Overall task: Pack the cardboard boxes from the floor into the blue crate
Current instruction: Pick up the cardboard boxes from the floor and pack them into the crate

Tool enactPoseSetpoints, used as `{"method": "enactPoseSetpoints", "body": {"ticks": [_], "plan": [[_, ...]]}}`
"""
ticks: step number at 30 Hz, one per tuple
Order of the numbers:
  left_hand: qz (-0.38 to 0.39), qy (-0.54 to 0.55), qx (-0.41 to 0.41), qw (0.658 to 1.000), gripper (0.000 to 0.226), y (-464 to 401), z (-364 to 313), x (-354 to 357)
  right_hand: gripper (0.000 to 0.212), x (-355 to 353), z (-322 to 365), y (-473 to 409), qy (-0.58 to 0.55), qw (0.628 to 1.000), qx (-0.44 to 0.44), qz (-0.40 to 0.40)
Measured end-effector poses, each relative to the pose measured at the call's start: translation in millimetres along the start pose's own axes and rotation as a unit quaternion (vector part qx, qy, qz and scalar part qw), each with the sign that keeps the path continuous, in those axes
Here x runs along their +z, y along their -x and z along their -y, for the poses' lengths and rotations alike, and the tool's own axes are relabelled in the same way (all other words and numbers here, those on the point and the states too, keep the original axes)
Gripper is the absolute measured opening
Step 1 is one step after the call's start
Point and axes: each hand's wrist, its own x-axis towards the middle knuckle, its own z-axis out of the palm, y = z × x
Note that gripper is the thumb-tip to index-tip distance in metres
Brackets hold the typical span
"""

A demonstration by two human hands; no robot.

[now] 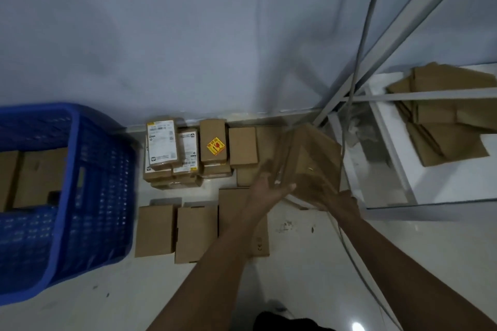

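A tilted, motion-blurred cardboard box is off the floor between both my hands. My left hand holds its near left side, thumb stretched under the front edge. My right hand grips its lower right corner from beneath. The blue crate stands at the left with brown boxes inside. Several cardboard boxes remain on the floor: a labelled stack, one with a yellow sticker, and flat ones in front.
A grey wall runs behind the boxes. A metal shelf frame with flattened cardboard stands at the right, with a cable hanging down past it. White tiled floor lies near me.
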Motion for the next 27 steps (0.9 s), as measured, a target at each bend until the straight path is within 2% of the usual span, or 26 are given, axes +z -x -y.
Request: {"method": "enactPoseSetpoints", "body": {"ticks": [2,4,6,11,13,17,19,22,25,27], "plan": [[0.006,-0.024,0.0,1.0,0.101,-29,5,9,0.068,13,-4,-24,-0.041,0.999,-0.006,0.006],[0.013,-0.039,0.003,0.999,0.115,-57,6,16,0.072,24,-9,-49,-0.042,0.999,-0.016,-0.001],[0.021,-0.03,0.034,0.999,0.116,-86,7,22,0.092,33,-14,-67,-0.064,0.998,-0.001,-0.029],[0.082,-0.069,0.084,0.991,0.13,-147,23,46,0.116,51,-35,-110,-0.046,0.996,-0.036,-0.072],[0.098,-0.037,0.08,0.991,0.127,-153,33,51,0.123,56,-45,-121,-0.062,0.993,-0.061,-0.084],[0.122,0.043,0.059,0.99,0.126,-136,41,45,0.139,54,-48,-113,-0.157,0.984,-0.042,-0.079],[0.093,0.078,0.043,0.992,0.129,-115,40,35,0.133,44,-29,-78,-0.188,0.978,-0.049,-0.078],[0.068,0.114,0.007,0.991,0.127,-70,31,6,0.091,26,-5,-21,-0.194,0.976,-0.084,-0.052],[0.05,0.133,0.005,0.99,0.118,-7,6,-27,0.106,3,10,40,-0.208,0.973,-0.092,0.028],[0.054,0.138,-0.008,0.989,0.115,33,-16,-43,0.106,-18,14,78,-0.209,0.97,-0.101,0.075]]}}
